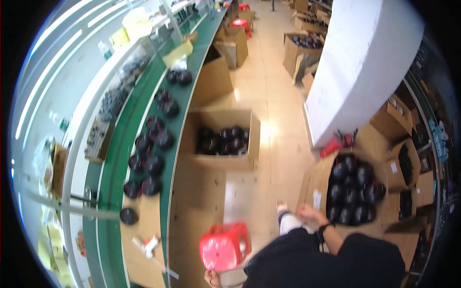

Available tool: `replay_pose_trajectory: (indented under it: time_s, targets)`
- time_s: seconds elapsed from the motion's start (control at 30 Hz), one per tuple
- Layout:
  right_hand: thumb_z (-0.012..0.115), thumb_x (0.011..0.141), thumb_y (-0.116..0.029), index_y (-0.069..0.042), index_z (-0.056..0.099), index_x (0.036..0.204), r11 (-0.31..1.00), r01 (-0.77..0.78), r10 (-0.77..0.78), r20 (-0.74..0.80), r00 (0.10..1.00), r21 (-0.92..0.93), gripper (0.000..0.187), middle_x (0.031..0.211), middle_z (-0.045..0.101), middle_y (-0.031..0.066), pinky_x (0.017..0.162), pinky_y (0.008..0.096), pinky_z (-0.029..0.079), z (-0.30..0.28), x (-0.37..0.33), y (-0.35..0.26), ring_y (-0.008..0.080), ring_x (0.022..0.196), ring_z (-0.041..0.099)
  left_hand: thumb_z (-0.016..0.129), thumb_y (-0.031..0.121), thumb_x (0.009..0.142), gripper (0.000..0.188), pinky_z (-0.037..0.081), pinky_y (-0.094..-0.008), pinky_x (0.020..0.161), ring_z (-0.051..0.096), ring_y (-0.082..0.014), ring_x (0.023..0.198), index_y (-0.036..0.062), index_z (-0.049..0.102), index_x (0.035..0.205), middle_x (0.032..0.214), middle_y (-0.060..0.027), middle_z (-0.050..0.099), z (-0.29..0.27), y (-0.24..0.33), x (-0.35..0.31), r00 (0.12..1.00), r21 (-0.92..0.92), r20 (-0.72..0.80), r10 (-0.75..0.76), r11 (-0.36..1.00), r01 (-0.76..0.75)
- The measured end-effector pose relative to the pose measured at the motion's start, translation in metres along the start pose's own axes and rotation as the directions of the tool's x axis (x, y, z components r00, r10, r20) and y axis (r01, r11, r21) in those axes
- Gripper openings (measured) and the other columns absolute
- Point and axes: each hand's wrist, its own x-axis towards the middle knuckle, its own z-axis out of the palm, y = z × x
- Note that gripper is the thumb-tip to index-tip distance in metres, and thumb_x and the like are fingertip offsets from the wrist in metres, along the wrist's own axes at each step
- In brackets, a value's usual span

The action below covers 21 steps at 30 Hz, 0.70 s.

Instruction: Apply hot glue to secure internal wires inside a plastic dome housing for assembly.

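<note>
The right forearm (333, 238) is emerging bare from a dark sleeve (357, 249) and slanting up and leftward in front of the torso, while a dark band (324, 227) is circling its wrist. The right hand (311, 213) is pointing leftward with its fingers loosely bending, blur hiding how far they are closing. The left hand (212, 278) is sitting low, near the bottom edge, well apart from the right, its fingers appearing to be curling and their exact grip remaining unclear
</note>
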Motion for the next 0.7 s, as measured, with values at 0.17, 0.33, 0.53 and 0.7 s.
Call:
replay_pose_trajectory:
  time_s: [0.17,0.33,0.53,0.7]
  targets:
    - [0.043,0.1,-0.007,-0.001,0.062,0.125,0.981,-0.039,0.044,-0.025,0.999,0.192,0.032,0.093,0.072,0.0118,0.064,0.0318,0.057,-0.065,-0.026,-0.065,0.0187,0.076,0.069,0.066,0.029,0.092,0.026,0.06,-0.0381,0.063,0.073,-0.0247,0.067,0.005,0.075,0.093,0.078,-0.0164,0.074,0.107,0.101,0.159,0.692,0.632,0.576,-0.435,0.774,-0.039]
    - [0.042,0.103,-0.008,-0.001,0.06,0.126,0.975,0.028,0.006,-0.149,0.989,0.22,0.03,0.096,0.071,0.0117,0.071,0.0297,0.057,-0.169,-0.009,-0.122,0.0183,0.081,0.07,0.061,0.028,0.087,0.029,0.057,-0.0446,0.075,0.071,-0.0389,0.079,0.0056,0.073,0.102,0.088,-0.0207,0.073,0.302,0.221,0.273,0.824,0.561,0.562,-0.069,0.764,-0.319]
    - [0.049,0.106,-0.016,-0.003,0.062,0.122,0.927,0.053,0.056,-0.275,0.96,0.372,0.024,0.095,0.073,0.0118,0.068,0.0302,0.058,-0.284,0.052,-0.17,0.0182,0.08,0.072,0.062,0.023,0.088,0.028,0.057,-0.0386,0.074,0.072,-0.0258,0.075,0.0024,0.072,0.102,0.08,-0.0138,0.074,0.461,0.257,0.336,0.602,0.442,0.778,-0.183,0.839,-0.316]
    - [0.049,0.106,-0.013,-0.002,0.063,0.121,0.966,-0.066,0.119,-0.202,0.972,0.251,0.023,0.094,0.073,0.0119,0.069,0.0308,0.058,-0.386,0.138,-0.243,0.0192,0.079,0.072,0.063,0.027,0.089,0.028,0.056,-0.0377,0.068,0.071,-0.021,0.069,0.004,0.073,0.101,0.079,-0.0113,0.074,0.515,0.161,0.377,0.656,0.571,0.585,-0.476,0.817,0.084]
